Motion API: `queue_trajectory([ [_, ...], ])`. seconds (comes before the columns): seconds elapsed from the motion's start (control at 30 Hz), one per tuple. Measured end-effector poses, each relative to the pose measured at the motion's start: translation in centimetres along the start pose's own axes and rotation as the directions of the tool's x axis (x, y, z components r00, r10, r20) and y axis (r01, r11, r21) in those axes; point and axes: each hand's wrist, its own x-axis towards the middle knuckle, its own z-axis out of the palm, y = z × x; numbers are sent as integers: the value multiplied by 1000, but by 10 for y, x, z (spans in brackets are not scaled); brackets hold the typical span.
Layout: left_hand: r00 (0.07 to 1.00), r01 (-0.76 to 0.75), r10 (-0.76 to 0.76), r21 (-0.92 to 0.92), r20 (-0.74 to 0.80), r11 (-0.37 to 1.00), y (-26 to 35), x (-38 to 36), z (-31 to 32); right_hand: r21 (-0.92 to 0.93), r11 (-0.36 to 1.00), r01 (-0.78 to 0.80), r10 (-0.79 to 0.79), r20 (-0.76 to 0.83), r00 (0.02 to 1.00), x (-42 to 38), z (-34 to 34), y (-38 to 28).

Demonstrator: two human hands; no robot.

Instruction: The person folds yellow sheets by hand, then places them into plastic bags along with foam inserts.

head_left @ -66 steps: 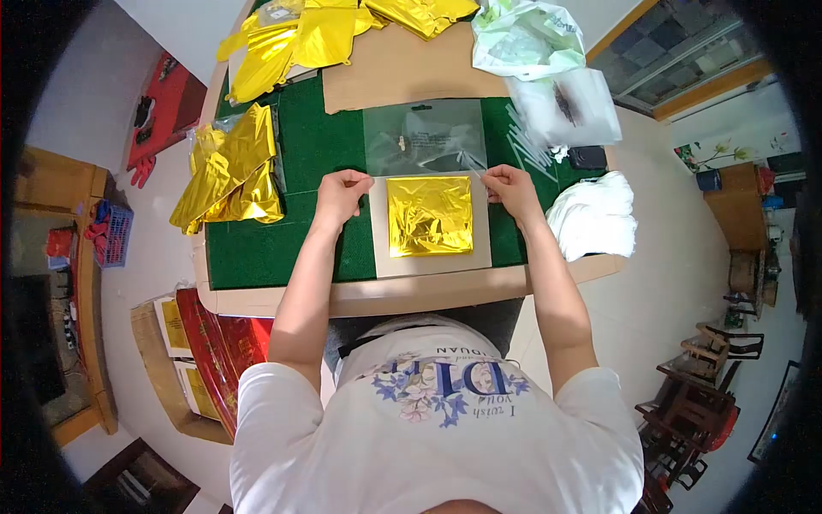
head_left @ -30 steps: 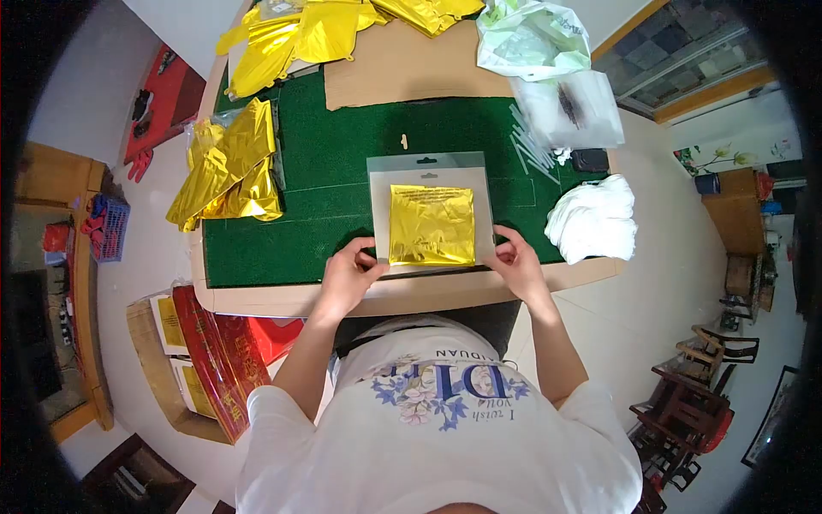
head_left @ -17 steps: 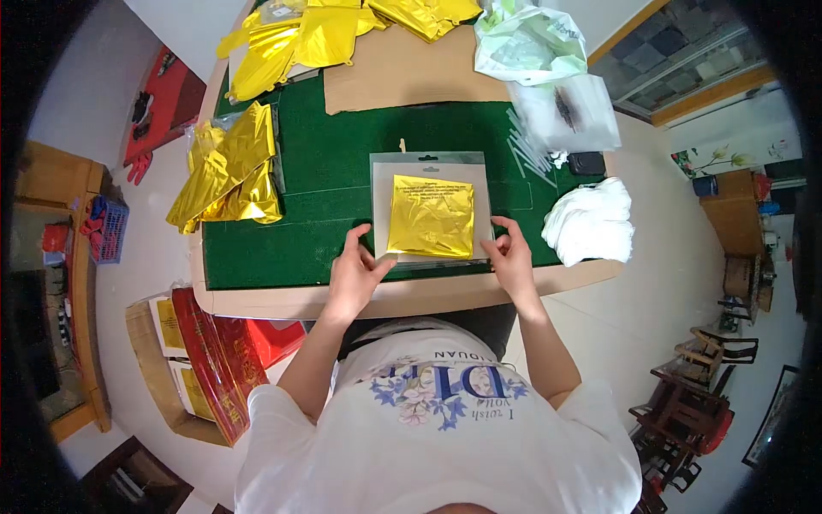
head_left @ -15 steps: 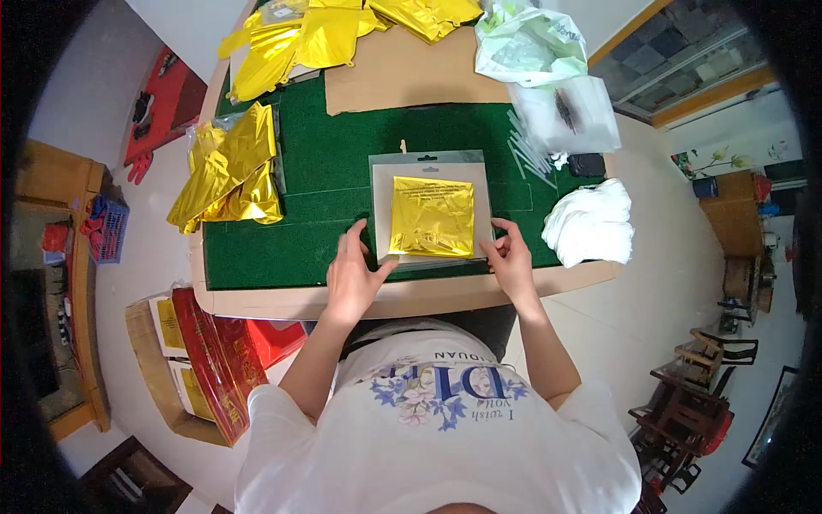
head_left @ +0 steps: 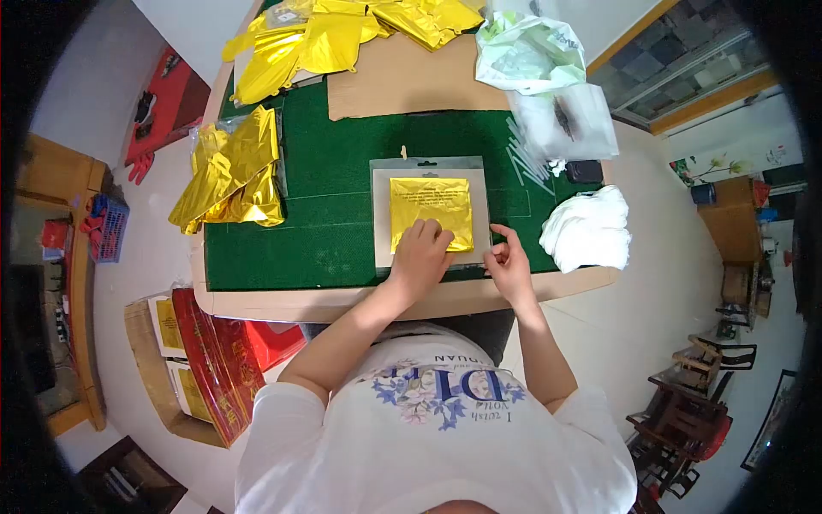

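A folded gold foil packet [head_left: 431,199] with small dark print lies on a grey-beige card [head_left: 383,210] inside a clear sleeve [head_left: 451,162] with a hang hole at its top. My left hand [head_left: 419,259] rests over the packet's lower part, its fingers bent and pressed together on the foil; the fingertips are partly hidden. At the sleeve's lower right edge is my right hand [head_left: 511,272], index finger raised, thumb and a bent finger meeting at the edge. A small beige piece [head_left: 403,152] lies just above the sleeve.
Gold foil pieces [head_left: 240,167] lie at the left of the green mat [head_left: 317,244], more [head_left: 321,43] at the back. A cardboard sheet [head_left: 411,86], plastic bag [head_left: 531,56], clear strips [head_left: 527,158], black object [head_left: 585,168] and white cloth bundle [head_left: 591,227] are behind and right.
My left hand has moved right and inward from the sleeve's lower left corner onto the gold packet, and its fingers have drawn together. My right hand has stayed at the right edge.
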Motion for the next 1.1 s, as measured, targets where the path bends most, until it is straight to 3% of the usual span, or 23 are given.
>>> queue_trajectory([
  [0.17, 998, -59, 61, -66, 26, 996, 5, -6, -3, 183, 982, -42, 26, 85, 996, -4, -6, -7],
  [0.3, 996, -88, 88, -38, -13, 995, 1, -7, 5, 319, 947, -44, 41, 17, 999, -10, 0, -31],
  [0.33, 996, -90, 90, -39, -12, 995, 0, -6, 5, 14, 997, 77, -75, -114, 991, -13, 0, -37],
  [0.37, 995, -97, 97, -20, 5, 995, -2, -5, 4, -304, 940, 155, -222, -202, 954, -16, 0, -43],
  [0.43, 994, -103, 103, -1, 21, 995, -3, -3, 1, -330, 920, 210, -296, -238, 925, -22, 4, -46],
  [0.5, 993, -111, 111, 18, 43, 994, -3, -3, -3, -472, 754, 458, -511, 18, 860, -32, 6, -43],
  [0.57, 987, -143, 143, 2, 71, 990, -2, -5, -9, -452, 774, 444, -467, 65, 882, -42, 12, -40],
  [0.67, 982, -163, 162, 3, 102, 987, -5, -8, -7, -451, 654, 607, -600, 180, 780, -49, 19, -33],
  [0.77, 986, -146, 143, 24, 89, 989, -6, -6, -6, -491, 601, 631, -622, 207, 755, -52, 21, -32],
  [1.1, 992, -129, 130, 60, -5, 990, -20, 7, -4, -469, 662, 584, -512, 286, 810, -45, 16, -36],
])
